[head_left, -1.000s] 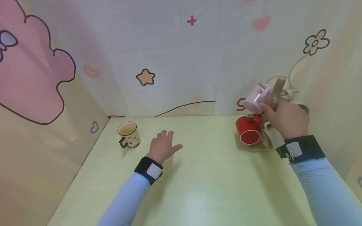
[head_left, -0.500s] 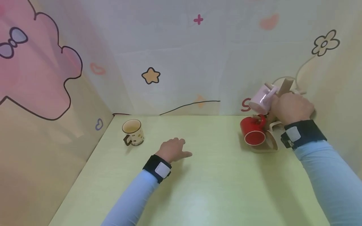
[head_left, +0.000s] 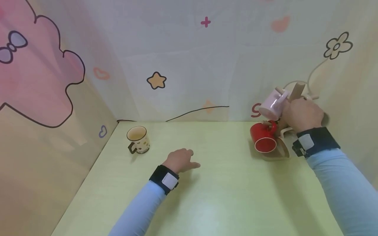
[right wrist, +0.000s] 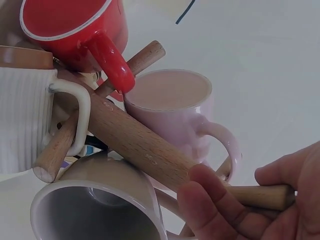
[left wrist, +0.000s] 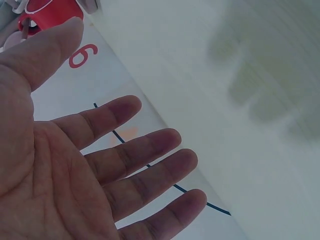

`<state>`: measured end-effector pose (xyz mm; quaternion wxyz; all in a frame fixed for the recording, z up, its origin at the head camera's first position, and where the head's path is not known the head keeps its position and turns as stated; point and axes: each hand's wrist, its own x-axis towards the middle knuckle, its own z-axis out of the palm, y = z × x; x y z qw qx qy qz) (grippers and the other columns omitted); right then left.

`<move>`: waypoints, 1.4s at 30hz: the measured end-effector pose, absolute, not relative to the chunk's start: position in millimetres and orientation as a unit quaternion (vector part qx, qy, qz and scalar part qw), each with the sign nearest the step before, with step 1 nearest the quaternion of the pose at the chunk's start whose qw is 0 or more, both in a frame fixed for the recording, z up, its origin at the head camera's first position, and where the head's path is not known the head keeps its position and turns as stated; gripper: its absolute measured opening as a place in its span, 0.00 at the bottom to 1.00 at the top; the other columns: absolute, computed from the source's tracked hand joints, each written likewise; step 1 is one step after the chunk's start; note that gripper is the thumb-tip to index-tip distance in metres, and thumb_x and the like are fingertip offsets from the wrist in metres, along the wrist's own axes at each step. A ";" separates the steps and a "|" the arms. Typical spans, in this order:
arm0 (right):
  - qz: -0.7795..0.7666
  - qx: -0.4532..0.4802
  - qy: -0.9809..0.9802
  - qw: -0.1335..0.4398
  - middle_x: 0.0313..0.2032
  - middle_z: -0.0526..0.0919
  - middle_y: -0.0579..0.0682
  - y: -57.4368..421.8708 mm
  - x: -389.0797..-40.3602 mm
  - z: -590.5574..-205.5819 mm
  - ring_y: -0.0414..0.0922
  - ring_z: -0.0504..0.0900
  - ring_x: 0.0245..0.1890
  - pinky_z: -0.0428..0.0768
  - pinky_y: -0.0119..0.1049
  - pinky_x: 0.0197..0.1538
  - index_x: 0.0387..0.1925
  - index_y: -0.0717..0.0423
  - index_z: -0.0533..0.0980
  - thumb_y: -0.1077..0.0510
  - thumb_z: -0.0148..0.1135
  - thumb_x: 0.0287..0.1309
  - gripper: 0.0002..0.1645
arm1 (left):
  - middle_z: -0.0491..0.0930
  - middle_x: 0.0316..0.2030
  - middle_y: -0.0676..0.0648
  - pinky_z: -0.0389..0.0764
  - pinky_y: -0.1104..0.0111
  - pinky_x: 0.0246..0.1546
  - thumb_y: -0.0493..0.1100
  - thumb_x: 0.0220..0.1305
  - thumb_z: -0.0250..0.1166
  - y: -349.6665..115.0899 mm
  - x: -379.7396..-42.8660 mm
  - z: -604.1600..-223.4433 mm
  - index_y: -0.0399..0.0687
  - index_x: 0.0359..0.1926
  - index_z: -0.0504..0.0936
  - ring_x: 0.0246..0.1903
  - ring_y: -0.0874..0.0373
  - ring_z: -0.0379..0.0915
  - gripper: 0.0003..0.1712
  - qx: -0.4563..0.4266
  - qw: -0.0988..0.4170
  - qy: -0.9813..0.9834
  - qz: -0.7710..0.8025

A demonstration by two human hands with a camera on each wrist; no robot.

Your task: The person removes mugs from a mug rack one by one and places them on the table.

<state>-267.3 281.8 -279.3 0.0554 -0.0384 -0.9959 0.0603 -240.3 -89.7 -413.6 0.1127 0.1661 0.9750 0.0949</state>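
My right hand (head_left: 304, 114) is at the wooden mug tree (head_left: 296, 91) at the back right. In the right wrist view its fingers curl around one peg (right wrist: 262, 197) near the top of the post. A lilac mug (head_left: 271, 106) and a red mug (head_left: 263, 134) hang by their handles on the tree's left side. The right wrist view also shows a white ribbed mug (right wrist: 22, 120) and a beige mug (right wrist: 107, 172) hanging there. My left hand (head_left: 178, 161) hovers over the middle of the table, holding nothing, its fingers spread apart.
A cream spotted mug (head_left: 140, 144) with a dark handle stands upright at the table's back left. Printed cloth walls (head_left: 189, 65) enclose the pale green table (head_left: 212, 196) at the back and sides. The tree's wooden base (head_left: 277, 154) sits near the back edge.
My right hand has closed in around the mug tree's upper part. The left hand has drawn back slightly toward me. The view has shifted a little; the mugs stay where they were.
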 end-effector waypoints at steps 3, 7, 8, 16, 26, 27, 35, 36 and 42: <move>0.046 -0.020 -0.997 0.056 0.23 0.76 0.63 282.5 -266.1 -279.9 0.62 0.74 0.23 0.73 0.52 0.22 0.28 0.65 0.77 0.56 0.76 0.42 0.18 | 0.81 0.50 0.43 0.80 0.57 0.43 0.63 0.64 0.64 -90.9 -240.3 -415.9 0.42 0.61 0.76 0.45 0.51 0.78 0.35 0.166 0.114 0.975 0.097; 0.007 0.023 -0.998 0.058 0.21 0.76 0.60 284.1 -263.9 -279.8 0.61 0.74 0.22 0.73 0.51 0.21 0.28 0.64 0.80 0.59 0.78 0.41 0.16 | 0.80 0.50 0.43 0.80 0.56 0.44 0.62 0.64 0.64 -92.0 -239.2 -417.0 0.42 0.60 0.76 0.47 0.50 0.77 0.35 0.164 0.116 0.975 0.098; -0.004 0.034 -0.998 0.059 0.21 0.76 0.59 284.4 -263.4 -279.6 0.60 0.74 0.22 0.73 0.51 0.20 0.29 0.63 0.80 0.60 0.79 0.41 0.16 | 0.80 0.50 0.43 0.79 0.56 0.44 0.62 0.64 0.64 -92.2 -238.8 -417.0 0.42 0.60 0.77 0.47 0.50 0.77 0.34 0.164 0.116 0.975 0.098; -0.050 0.083 -0.992 0.078 0.19 0.75 0.58 286.6 -261.0 -279.9 0.58 0.74 0.20 0.74 0.50 0.18 0.31 0.65 0.81 0.65 0.81 0.39 0.17 | 0.80 0.49 0.43 0.79 0.57 0.44 0.62 0.64 0.64 -94.2 -236.5 -418.2 0.41 0.59 0.77 0.46 0.51 0.77 0.34 0.162 0.117 0.975 0.100; -0.035 0.072 -0.994 0.074 0.19 0.76 0.58 286.8 -260.6 -280.5 0.59 0.74 0.21 0.73 0.49 0.18 0.32 0.64 0.81 0.63 0.81 0.38 0.18 | 0.80 0.48 0.43 0.79 0.57 0.44 0.62 0.64 0.64 -94.8 -238.7 -425.9 0.41 0.59 0.78 0.45 0.51 0.77 0.34 0.159 0.116 0.976 0.094; -0.040 0.076 -0.993 0.076 0.19 0.75 0.58 287.0 -260.6 -280.5 0.59 0.74 0.20 0.73 0.49 0.18 0.32 0.64 0.81 0.64 0.81 0.38 0.18 | 0.80 0.48 0.43 0.79 0.57 0.44 0.62 0.64 0.64 -94.9 -238.6 -426.1 0.41 0.59 0.78 0.45 0.50 0.77 0.34 0.158 0.116 0.976 0.094; -0.043 0.082 -0.992 0.081 0.19 0.76 0.57 287.2 -262.0 -280.9 0.58 0.74 0.21 0.74 0.50 0.20 0.32 0.64 0.83 0.63 0.83 0.36 0.18 | 0.81 0.48 0.43 0.79 0.56 0.44 0.62 0.63 0.65 -94.9 -238.5 -426.8 0.41 0.58 0.78 0.45 0.50 0.77 0.34 0.157 0.119 0.975 0.098; -0.042 0.083 -0.992 0.081 0.19 0.76 0.57 287.6 -262.1 -281.1 0.58 0.74 0.21 0.74 0.50 0.20 0.32 0.63 0.83 0.62 0.83 0.35 0.19 | 0.80 0.48 0.43 0.79 0.56 0.44 0.62 0.64 0.65 -94.7 -238.7 -427.4 0.41 0.59 0.78 0.45 0.51 0.77 0.34 0.157 0.120 0.975 0.098; -0.043 0.098 -0.989 0.099 0.19 0.77 0.57 289.9 -262.8 -284.4 0.57 0.74 0.21 0.74 0.49 0.20 0.32 0.64 0.83 0.63 0.84 0.33 0.21 | 0.81 0.46 0.44 0.80 0.58 0.42 0.62 0.63 0.65 -95.1 -239.4 -430.7 0.41 0.58 0.78 0.42 0.52 0.77 0.34 0.161 0.115 0.975 0.097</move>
